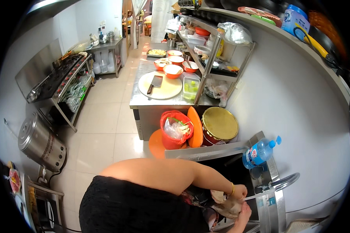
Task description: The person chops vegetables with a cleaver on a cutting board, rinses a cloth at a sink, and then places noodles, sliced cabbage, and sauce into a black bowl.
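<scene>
At the sink (206, 153), water runs from a curved metal faucet (287, 181) onto a pale beige-grey, soft-looking thing (226, 207). Its kind is unclear; it could be raw meat or a wet cloth. My left hand (240, 192), with a gold-coloured bracelet at the wrist, is closed on its upper side. Fingers of my right hand (244, 214) grip it lower down, nearer the bottom of the view. A blue-labelled detergent bottle (258, 152) with a pump top stands on the sink's far right rim.
Beyond the sink are a red-lined bin (176, 132), an orange round lid (195, 126) and a gold-lidded bucket (220, 123). A cleaver (155, 82) lies on a round cutting board (164, 90) beside several orange bowls. A stove (62, 77) and steel boiler (41, 143) stand left.
</scene>
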